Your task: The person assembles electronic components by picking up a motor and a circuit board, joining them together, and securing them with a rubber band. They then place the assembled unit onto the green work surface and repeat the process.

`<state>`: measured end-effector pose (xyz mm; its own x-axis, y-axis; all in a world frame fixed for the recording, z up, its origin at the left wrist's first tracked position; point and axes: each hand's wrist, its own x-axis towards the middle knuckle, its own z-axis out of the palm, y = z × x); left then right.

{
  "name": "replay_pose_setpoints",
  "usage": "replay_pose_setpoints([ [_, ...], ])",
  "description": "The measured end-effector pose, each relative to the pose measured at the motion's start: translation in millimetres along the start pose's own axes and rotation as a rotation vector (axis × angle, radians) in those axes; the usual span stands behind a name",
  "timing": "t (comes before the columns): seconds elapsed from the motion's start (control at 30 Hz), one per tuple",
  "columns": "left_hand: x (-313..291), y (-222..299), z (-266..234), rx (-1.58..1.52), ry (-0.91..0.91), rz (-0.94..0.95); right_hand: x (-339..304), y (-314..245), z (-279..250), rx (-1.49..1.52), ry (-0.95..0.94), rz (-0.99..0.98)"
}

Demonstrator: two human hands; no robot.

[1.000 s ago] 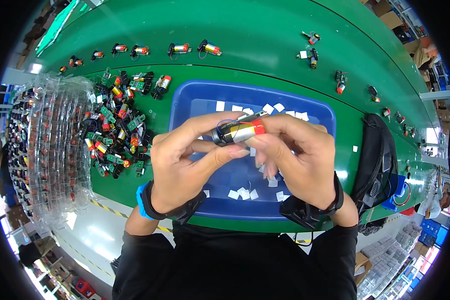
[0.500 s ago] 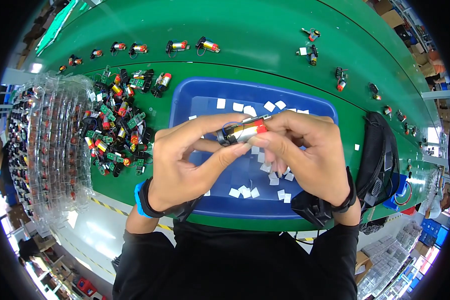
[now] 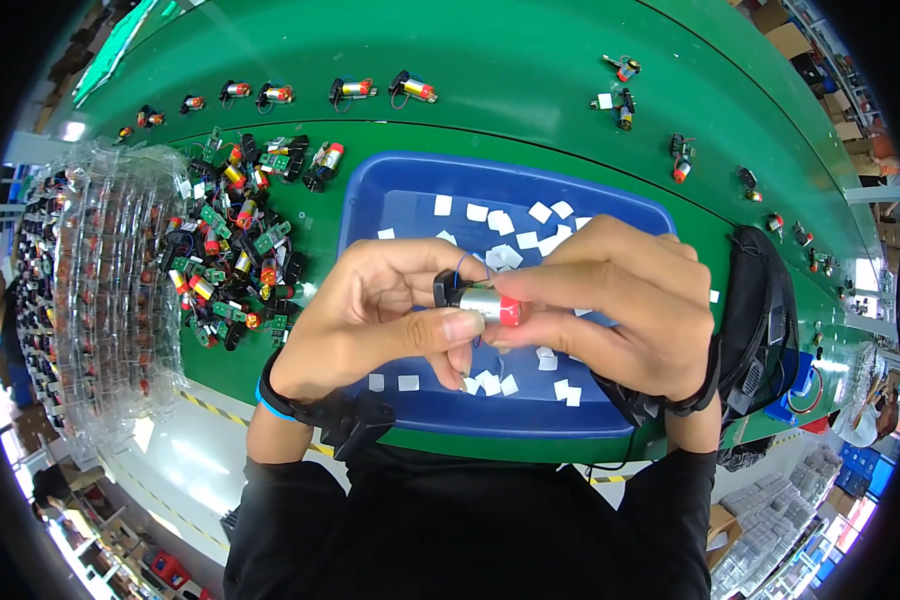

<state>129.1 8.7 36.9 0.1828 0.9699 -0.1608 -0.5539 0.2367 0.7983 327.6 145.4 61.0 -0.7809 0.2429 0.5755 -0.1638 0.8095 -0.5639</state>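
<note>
Over the blue tray (image 3: 510, 172), both hands hold one battery cell (image 3: 478, 305), a silver cylinder with a red end, a black cap and a thin blue wire. My left hand (image 3: 355, 315) grips it near the black cap, its thumb lying along the silver side. The fingers and thumb of my right hand (image 3: 630, 310) pinch the red end. The cell lies roughly level, red end to the right. Whether a circuit board is behind it is hidden by the fingers. Small white squares (image 3: 443, 205) are scattered in the tray below.
Left of the tray lies a heap of battery assemblies (image 3: 240, 240) with green boards. Beyond it stands a stack of clear plastic trays (image 3: 110, 300). More assemblies sit spaced along the green belt (image 3: 510, 80). A black bag (image 3: 755, 310) lies at the right.
The cell has turned in my fingers, so its silver side now shows rather than the yellow part. My right hand has shifted over its red end; my left hand has moved slightly left.
</note>
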Motion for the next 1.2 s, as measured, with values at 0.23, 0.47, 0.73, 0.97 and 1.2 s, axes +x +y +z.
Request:
replay_pose_setpoints([
  [0.23, 7.2, -2.9, 16.2, 0.181, 0.152, 0.034, 1.3, 3.2, -6.3, -0.063, -0.077, 0.020],
  [0.47, 3.4, -8.8, 15.8, 0.475, 0.159, -0.018, 6.1, -6.4, -5.8, -0.154, -0.206, 0.014],
  [0.73, 3.2, -9.9, 12.8, 0.682, 0.138, 0.023, -2.6, -7.6, 9.5, -0.140, -0.181, 0.220],
  [0.97, 3.0, -4.5, 6.6, 0.439, 0.152, -0.007, 2.7, -17.3, 4.5, -0.245, -0.161, 0.024],
  [1.2, 5.5, -2.9, 1.7, 0.455, 0.180, -0.090, -1.0, -13.8, 6.7, -0.367, -0.168, -0.073],
])
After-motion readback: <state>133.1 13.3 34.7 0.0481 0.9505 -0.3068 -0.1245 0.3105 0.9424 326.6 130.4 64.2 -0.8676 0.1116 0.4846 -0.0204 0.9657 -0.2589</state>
